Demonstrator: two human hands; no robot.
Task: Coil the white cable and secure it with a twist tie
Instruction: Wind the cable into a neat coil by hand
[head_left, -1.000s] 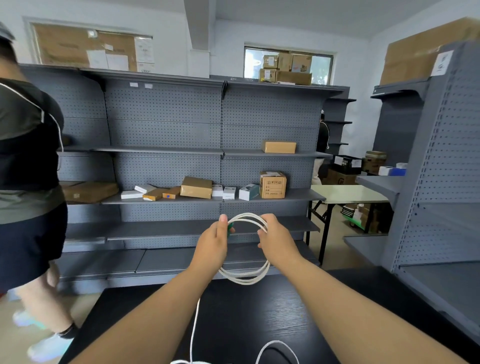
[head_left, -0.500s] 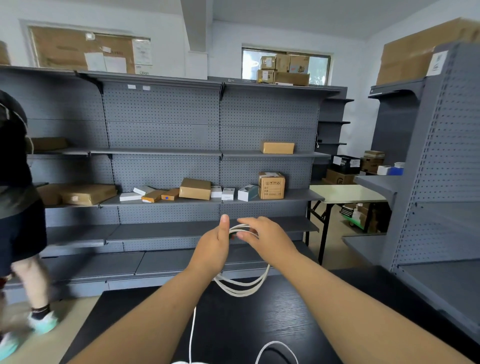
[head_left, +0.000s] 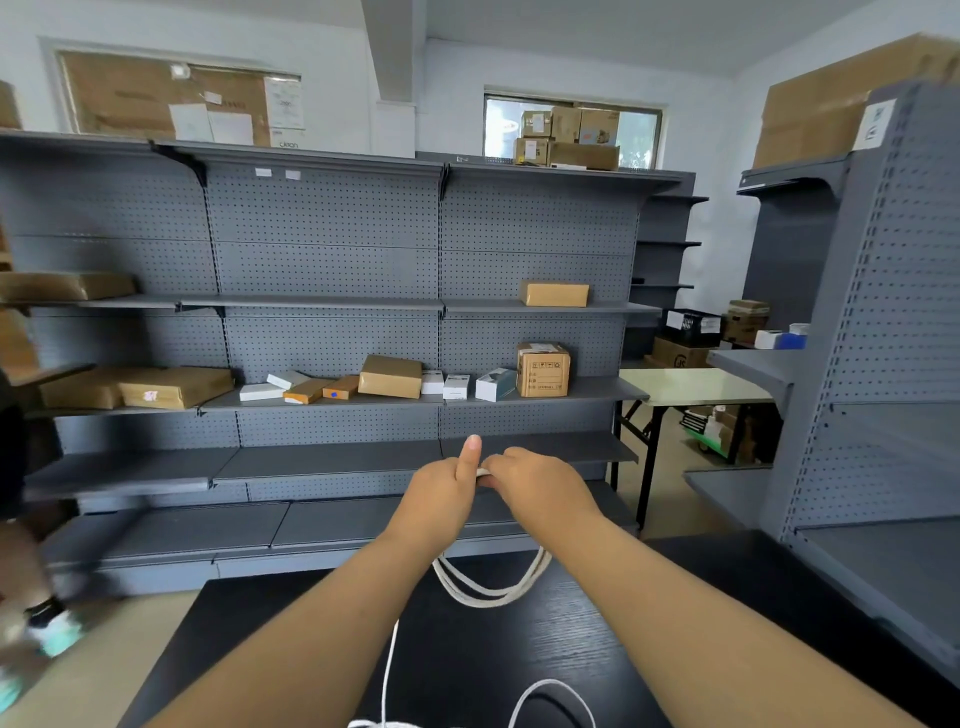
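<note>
We face a long wall of grey shelving (head_left: 332, 270) with a pegboard back, running across most of the view. A second grey rack (head_left: 883, 322) stands along the right side, with a big cardboard carton (head_left: 821, 114) on top of it. Below us lies a black table (head_left: 701, 623) with a wood-grain top, and both forearms reach out over it. Farther back on the right, between the two racks, stands a pale folding table (head_left: 691, 387).

On the middle shelf sit several brown parcels (head_left: 389, 376), a square carton (head_left: 543, 369) and a few small white boxes (head_left: 457, 387). One flat brown box (head_left: 555, 293) sits alone on the shelf above. At the far left edge we see a blurred leg and shoe (head_left: 52, 631) of another person.

The left hand (head_left: 441, 499) and the right hand (head_left: 540, 488) meet in the air above the far edge of the black table, touching each other. The left hand grips the top of the white cable (head_left: 488, 597) with its fingers curled and its thumb pointing straight up. The right hand's fingers curl over the same spot, where a bit of white shows between the two hands. The coiled loops hang below the hands, their lowest part over the table. A loose strand drops from the coil toward the near edge, where another loop of it lies on the table.
</note>
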